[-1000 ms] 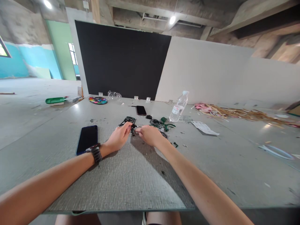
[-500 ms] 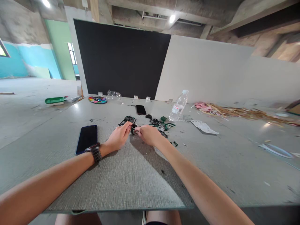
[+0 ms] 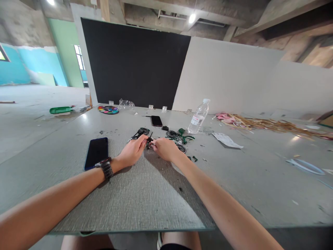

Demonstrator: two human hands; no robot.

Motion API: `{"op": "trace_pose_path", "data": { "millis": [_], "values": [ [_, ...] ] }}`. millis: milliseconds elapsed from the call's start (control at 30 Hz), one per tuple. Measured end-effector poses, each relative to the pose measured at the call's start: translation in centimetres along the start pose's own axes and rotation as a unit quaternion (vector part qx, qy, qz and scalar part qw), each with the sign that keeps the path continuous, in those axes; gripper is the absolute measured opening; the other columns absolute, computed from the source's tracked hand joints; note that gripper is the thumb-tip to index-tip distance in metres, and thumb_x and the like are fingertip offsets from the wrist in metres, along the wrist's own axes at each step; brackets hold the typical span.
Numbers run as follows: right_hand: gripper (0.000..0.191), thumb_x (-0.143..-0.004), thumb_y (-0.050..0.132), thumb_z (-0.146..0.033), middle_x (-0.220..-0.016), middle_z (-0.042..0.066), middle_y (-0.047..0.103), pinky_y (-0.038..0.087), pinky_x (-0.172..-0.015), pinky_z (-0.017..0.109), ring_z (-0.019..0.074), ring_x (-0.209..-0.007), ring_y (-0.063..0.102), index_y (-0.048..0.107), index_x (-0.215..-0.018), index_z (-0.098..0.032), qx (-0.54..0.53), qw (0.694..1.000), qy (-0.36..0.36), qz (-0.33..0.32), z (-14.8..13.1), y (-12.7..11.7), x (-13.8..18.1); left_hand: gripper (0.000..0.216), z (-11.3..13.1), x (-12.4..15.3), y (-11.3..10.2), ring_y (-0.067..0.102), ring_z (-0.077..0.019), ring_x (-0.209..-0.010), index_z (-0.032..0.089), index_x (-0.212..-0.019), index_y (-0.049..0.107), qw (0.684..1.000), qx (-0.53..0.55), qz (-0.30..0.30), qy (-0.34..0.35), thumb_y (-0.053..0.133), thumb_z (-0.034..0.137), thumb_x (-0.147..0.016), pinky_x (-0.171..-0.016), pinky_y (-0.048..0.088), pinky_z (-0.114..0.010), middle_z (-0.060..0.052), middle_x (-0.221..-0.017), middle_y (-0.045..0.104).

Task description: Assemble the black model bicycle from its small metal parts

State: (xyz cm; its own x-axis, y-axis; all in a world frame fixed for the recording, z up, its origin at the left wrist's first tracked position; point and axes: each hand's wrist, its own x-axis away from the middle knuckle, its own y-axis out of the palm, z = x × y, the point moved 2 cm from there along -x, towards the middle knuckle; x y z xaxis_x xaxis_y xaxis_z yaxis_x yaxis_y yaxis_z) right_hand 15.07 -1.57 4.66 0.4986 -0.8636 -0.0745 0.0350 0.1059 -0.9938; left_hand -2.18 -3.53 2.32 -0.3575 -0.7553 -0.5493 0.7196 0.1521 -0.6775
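Still as a second ago: left hand (image 3: pixel 132 151) and right hand (image 3: pixel 164 149) both pinching small black part (image 3: pixel 149 141), midway between table (image 3: pixel 145 198) side edges; fitting unfinished; dark phone (image 3: pixel 96 152) toward left edge.

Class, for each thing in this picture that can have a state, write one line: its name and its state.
left hand, pinching the small black part
right hand, pinching the same part from the other side
near phone, flat on the table, screen dark
far phone, flat, screen dark
water bottle, upright, cap on
wristwatch, strapped on
paper sheet, lying flat
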Motion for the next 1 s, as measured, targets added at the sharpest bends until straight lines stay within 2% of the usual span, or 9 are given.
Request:
{"op": "trace_pose_path", "data": {
  "millis": [233,467,633,1000],
  "values": [
    [0.032,-0.101,0.04,-0.03,-0.105,0.011,0.073,0.046,-0.073,0.029,0.0233,-0.091,0.069,0.066,-0.118,-0.021,-0.006,1.0,0.012,-0.005,-0.1,0.1,-0.1,0.026,0.2,0.1,0.0,0.059,-0.0181,-0.063,0.02,-0.112,0.056,1.0,-0.016,-0.015,0.015,0.033,0.026,-0.102,-0.063,0.039,-0.028,-0.001,-0.074,0.064],
    [0.028,-0.102,0.048,-0.035,-0.106,0.007,0.069,0.054,-0.076,0.035,0.0188,-0.089,0.067,0.063,-0.116,-0.016,-0.02,1.0,0.005,-0.012,-0.2,0.0,-0.1,0.027,0.3,0.2,0.1,0.063,-0.0198,-0.071,0.02,-0.114,0.056,0.999,-0.03,-0.033,0.027,0.033,0.025,-0.102,-0.067,0.044,-0.03,-0.003,-0.08,0.066],
    [0.029,-0.099,0.054,-0.038,-0.108,0.007,0.067,0.056,-0.08,0.039,0.0188,-0.091,0.067,0.062,-0.117,-0.016,-0.022,0.999,0.018,-0.022,-0.3,0.3,-0.2,0.027,0.3,0.2,0.2,0.063,-0.0187,-0.07,0.021,-0.115,0.057,0.998,-0.031,-0.042,0.034,0.034,0.026,-0.102,-0.067,0.045,-0.03,-0.003,-0.082,0.067],
    [0.032,-0.097,0.058,-0.039,-0.118,0.009,0.065,0.054,-0.086,0.043,0.0213,-0.1,0.065,0.061,-0.12,-0.016,-0.024,0.997,0.044,-0.057,-1.2,-0.4,0.2,0.028,0.4,0.2,0.2,0.066,-0.0198,-0.075,0.02,-0.119,0.055,0.996,-0.034,-0.061,0.048,0.033,0.025,-0.102,-0.069,0.047,-0.031,-0.004,-0.088,0.071]
  ]
}}
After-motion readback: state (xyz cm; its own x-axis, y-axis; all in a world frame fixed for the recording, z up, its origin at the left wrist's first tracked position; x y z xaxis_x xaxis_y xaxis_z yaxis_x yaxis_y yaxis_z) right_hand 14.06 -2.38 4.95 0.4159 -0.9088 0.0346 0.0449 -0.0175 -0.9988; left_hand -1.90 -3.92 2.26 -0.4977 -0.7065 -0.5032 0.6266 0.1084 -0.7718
